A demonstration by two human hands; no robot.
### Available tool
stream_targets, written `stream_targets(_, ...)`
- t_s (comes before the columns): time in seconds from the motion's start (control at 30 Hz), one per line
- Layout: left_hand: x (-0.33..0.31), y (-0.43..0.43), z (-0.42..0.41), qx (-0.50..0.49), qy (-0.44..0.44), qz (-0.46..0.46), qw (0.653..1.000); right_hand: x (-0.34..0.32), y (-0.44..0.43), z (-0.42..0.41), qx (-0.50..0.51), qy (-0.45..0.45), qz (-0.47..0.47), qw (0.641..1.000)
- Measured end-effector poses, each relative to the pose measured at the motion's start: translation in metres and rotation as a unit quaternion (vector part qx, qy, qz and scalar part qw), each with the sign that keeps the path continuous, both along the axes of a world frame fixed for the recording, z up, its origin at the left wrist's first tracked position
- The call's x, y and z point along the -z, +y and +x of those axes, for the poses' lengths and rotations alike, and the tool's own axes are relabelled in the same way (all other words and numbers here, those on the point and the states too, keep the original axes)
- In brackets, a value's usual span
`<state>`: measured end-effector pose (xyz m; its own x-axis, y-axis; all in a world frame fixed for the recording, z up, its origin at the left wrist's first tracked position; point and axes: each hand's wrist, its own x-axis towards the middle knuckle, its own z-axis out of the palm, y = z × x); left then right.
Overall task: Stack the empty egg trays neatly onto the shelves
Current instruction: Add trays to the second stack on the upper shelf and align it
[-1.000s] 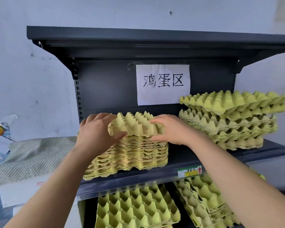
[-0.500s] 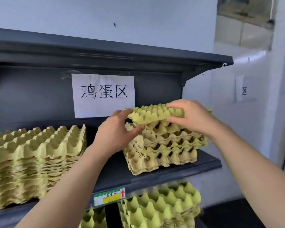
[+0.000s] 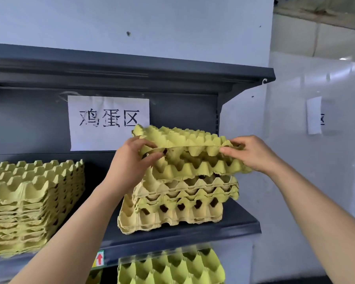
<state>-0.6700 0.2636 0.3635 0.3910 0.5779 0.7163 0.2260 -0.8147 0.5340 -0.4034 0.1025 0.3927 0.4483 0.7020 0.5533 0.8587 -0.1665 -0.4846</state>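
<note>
Both hands hold the top yellow-green egg tray (image 3: 184, 140) of an uneven stack (image 3: 178, 201) on the right of the dark shelf (image 3: 172, 236). My left hand (image 3: 131, 160) grips the tray's left edge and my right hand (image 3: 252, 153) grips its right edge. The tray is raised a little and tilted, with a gap between it and the tray below. A taller, tidy stack of trays (image 3: 31, 206) stands at the left of the same shelf. Between the two stacks the shelf is bare.
A white paper sign (image 3: 109, 123) with black characters is taped to the shelf's back panel. The top shelf board (image 3: 131, 66) hangs over the stacks. More egg trays (image 3: 170, 267) lie on the lower shelf. A white wall (image 3: 307, 160) is to the right.
My view and both hands moved from the left stack to the right stack. My hands took hold of its top tray and raised it slightly off the trays below.
</note>
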Motion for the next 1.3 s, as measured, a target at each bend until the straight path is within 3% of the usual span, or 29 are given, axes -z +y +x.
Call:
stream_targets(0.23, 0.012, -0.005, 0.034, -0.031, 0.089, -0.003, 0.996, 0.006, -0.004, 0.034, -0.020, 0.040, -0.015, 0.999)
stream_targets(0.4, 0.016, 0.000, 0.036, -0.025, 0.103, -0.005, 0.994, 0.019, 0.002, 0.043, -0.014, 0.018, 0.002, 1.000)
stream_targets(0.5, 0.017, -0.002, 0.035, -0.027, 0.088, 0.003, 0.996, 0.023, 0.000, 0.045, -0.031, 0.079, 0.049, 0.995)
stream_targets(0.6, 0.018, -0.004, 0.033, -0.027, 0.036, -0.015, 0.999, 0.026, -0.004, 0.047, -0.052, 0.068, 0.112, 0.990)
stream_targets(0.73, 0.011, 0.001, 0.031, -0.083, 0.064, -0.007, 0.994, 0.016, -0.023, 0.038, -0.102, 0.040, 0.188, 0.976)
stream_targets(0.9, 0.002, -0.007, 0.032, -0.151, 0.024, 0.020, 0.988, 0.018, -0.033, 0.015, -0.125, 0.016, 0.240, 0.963)
stream_targets(1.03, 0.001, -0.029, 0.033, -0.110, 0.014, 0.024, 0.994, 0.020, -0.035, 0.000, -0.109, -0.022, 0.273, 0.956)
stream_targets(1.17, 0.006, -0.055, 0.036, -0.115, 0.037, 0.067, 0.990, 0.034, -0.026, -0.019, -0.124, -0.055, 0.236, 0.962)
stream_targets(1.3, 0.001, -0.064, 0.038, 0.003, 0.053, 0.005, 0.999, 0.039, -0.031, -0.032, -0.166, -0.035, 0.206, 0.964)
